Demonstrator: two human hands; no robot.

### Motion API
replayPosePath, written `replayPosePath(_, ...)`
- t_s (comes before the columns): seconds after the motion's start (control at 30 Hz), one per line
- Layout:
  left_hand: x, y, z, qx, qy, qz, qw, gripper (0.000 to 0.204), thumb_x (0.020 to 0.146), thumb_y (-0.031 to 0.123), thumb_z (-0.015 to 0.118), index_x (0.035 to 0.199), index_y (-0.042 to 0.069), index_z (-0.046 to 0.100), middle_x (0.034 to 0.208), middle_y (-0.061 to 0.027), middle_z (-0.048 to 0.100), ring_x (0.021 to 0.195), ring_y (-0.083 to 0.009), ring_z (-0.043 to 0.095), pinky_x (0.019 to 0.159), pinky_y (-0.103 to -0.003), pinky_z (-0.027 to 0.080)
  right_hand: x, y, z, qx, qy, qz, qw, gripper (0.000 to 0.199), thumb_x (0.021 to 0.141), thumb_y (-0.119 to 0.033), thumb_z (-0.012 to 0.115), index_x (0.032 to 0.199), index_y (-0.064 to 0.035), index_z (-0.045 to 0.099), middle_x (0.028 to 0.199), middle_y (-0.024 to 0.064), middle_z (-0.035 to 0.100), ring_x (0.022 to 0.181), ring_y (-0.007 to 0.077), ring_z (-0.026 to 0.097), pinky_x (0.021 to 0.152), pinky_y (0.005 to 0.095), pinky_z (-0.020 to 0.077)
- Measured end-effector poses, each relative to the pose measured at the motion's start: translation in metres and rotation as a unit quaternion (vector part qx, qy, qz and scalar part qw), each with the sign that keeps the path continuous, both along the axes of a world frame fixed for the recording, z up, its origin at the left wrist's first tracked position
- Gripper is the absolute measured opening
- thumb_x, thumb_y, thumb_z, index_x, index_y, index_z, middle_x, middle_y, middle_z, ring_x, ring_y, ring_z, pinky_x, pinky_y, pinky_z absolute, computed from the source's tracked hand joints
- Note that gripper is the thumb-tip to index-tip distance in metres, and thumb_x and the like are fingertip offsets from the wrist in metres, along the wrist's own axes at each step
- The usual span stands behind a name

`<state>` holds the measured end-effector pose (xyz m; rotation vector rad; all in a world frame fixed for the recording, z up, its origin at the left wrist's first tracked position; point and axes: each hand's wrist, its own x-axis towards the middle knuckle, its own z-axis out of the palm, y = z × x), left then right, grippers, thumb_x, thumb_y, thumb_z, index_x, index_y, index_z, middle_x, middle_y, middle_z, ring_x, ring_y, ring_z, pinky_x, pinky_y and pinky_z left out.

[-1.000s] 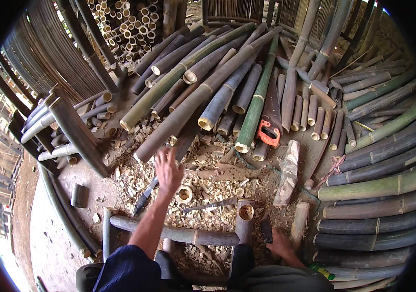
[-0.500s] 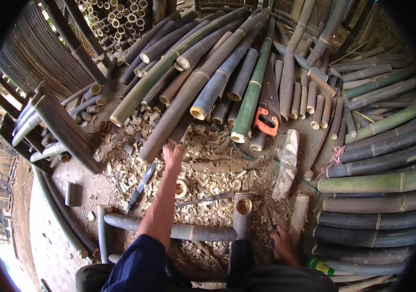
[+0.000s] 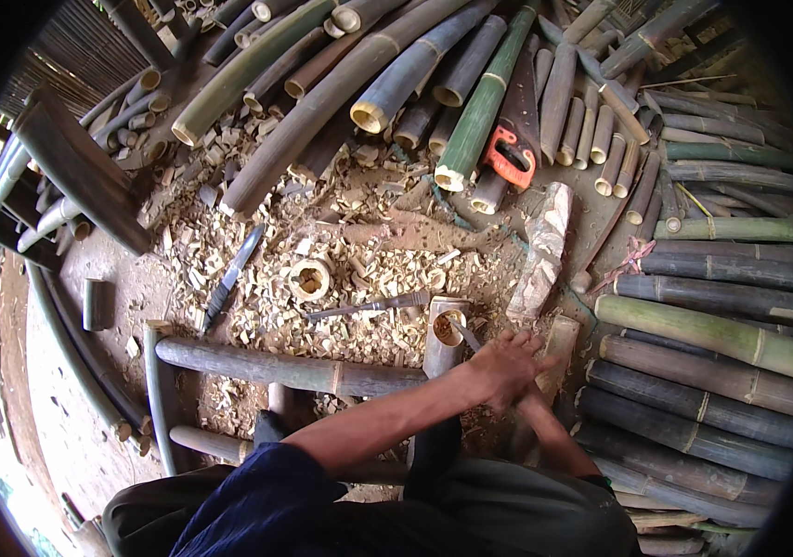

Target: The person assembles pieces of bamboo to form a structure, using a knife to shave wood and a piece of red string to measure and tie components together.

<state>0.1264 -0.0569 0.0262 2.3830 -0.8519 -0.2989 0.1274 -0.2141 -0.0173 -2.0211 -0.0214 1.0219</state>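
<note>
A narrow grey blade [image 3: 467, 338] slants from the hands to the mouth of a bamboo post [image 3: 440, 358], hollow and yellowish-brown inside. The left hand [image 3: 499, 373] crosses over the mostly hidden right hand [image 3: 529, 397]; I cannot tell whether either grips. Pale chips [image 3: 378, 345] lie around.

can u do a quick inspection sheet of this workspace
surface: ground partly covered in pale chips
work things: blade, its tip at the holed bamboo post
clutter: knife, slim tool, orange-handled saw
hands: left hand overlaps right hand; grips hidden
cables: nothing seen; thin teal strand on the ground
surroundings: bamboo poles piled ahead and to the right
</note>
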Motion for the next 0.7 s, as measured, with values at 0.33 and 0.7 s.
replayPosePath(0.33,0.04,-0.009,-0.05,-0.085,0.164,0.103,0.977,0.098,0.072,-0.001,0.076,0.157,0.015,0.029,0.152,-0.0278,0.041,0.116,-0.0472,0.065,0.095,-0.049,0.058,0.076,0.015,-0.001,-0.255,-0.096,0.18,0.945,0.039,0.089,-0.023,0.068,0.124,-0.0085,0.06,0.112,0.016,0.067,0.104,0.0318,0.064,0.088,0.0436,0.0514)
replayPosePath(0.7,0.038,0.035,-0.038,-0.288,0.121,0.368,0.876,0.096,0.072,-0.018,0.062,0.156,0.012,0.027,0.154,-0.0292,0.032,0.135,-0.0514,0.045,0.107,-0.05,0.049,0.147,0.081,0.036,-0.271,-0.28,0.487,0.781,0.03,0.079,-0.015,0.07,0.107,-0.0051,0.064,0.1,0.0193,0.071,0.095,0.0423,0.067,0.082,0.0534,0.0523)
